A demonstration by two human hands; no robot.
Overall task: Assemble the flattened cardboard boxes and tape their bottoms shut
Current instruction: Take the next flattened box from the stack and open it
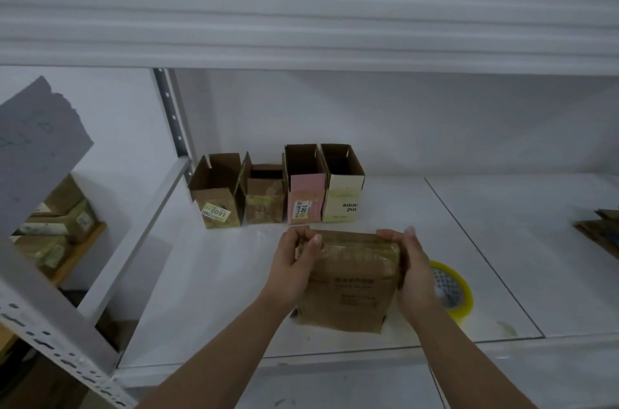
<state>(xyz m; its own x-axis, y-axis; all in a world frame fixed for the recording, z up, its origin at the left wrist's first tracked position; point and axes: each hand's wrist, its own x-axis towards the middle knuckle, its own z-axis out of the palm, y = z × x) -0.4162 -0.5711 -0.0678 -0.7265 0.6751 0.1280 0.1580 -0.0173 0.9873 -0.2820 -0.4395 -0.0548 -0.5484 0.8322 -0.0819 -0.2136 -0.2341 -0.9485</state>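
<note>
Brown box sits gripped at its sides by both hands: left, right. Four open boxes line the shelf behind; tape roll lies just right.

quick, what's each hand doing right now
Left hand: grips the left side of the brown cardboard box.
Right hand: grips the right side of the same box.

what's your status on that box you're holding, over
Left hand and right hand both grip the brown cardboard box, taped end up. Four assembled boxes lined up behind. Tape roll right of it, nothing blocking.
</note>
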